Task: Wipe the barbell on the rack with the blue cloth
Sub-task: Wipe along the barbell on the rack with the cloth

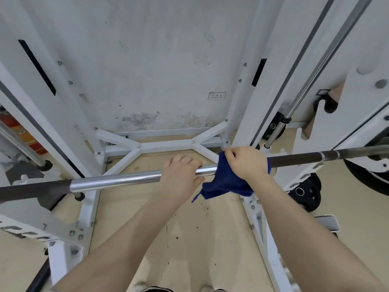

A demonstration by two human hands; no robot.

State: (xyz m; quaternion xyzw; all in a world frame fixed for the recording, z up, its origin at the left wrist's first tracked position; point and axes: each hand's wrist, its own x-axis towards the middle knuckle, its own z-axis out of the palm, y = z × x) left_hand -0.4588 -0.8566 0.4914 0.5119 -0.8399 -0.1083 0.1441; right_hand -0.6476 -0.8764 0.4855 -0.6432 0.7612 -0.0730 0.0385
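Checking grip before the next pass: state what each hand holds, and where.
Right hand grips the dark blue cloth wrapped over the steel barbell; left hand grips the bar's shiny middle section.

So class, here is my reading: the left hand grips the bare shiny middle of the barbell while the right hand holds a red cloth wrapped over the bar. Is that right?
Not quite: the cloth is blue, not red, as the head view shows. The rest holds: the left hand grips the barbell on its bare shiny middle, and the right hand holds the cloth over the bar.
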